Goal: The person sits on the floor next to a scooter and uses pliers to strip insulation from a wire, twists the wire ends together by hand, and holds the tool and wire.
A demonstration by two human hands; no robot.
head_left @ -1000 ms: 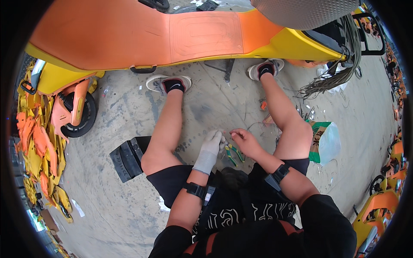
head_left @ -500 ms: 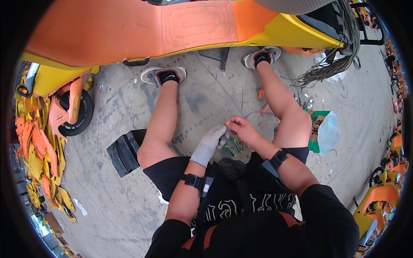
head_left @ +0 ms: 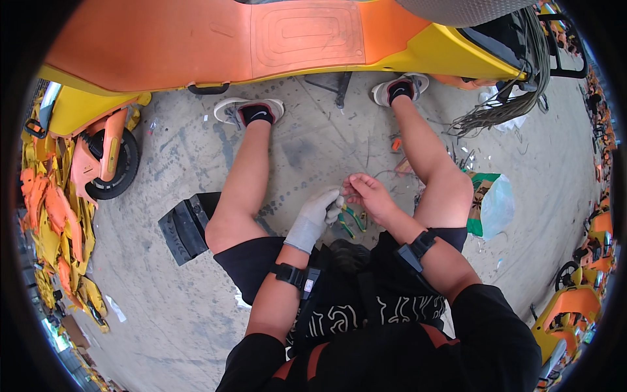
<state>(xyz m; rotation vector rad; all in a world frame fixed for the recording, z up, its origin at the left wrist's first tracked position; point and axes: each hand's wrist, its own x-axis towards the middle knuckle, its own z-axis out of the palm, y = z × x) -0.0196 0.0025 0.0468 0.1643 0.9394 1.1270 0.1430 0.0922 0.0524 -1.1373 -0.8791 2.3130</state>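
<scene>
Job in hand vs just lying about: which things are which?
Job in hand, apparently:
left hand, gloved, and right hand, bare, fingertips close together; anything between them is too small to identify
pliers, probably, nearest the hands

Lying about, it seems:
black part
bag
cables
orange and yellow panels

Can't tell: scooter

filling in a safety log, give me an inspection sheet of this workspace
surface: stained grey concrete floor
job things: green-handled metal pliers, seen between the wrists
clutter: black ridged plastic part beside left knee; green-and-white bag by right knee
grips: grey-gloved left grip, bare right grip, close together; any held item unclear
cables: thick grey-brown cable bundle, hanging at right
surroundings: orange-and-yellow scooter ahead; orange and yellow panels heaped at left
</scene>
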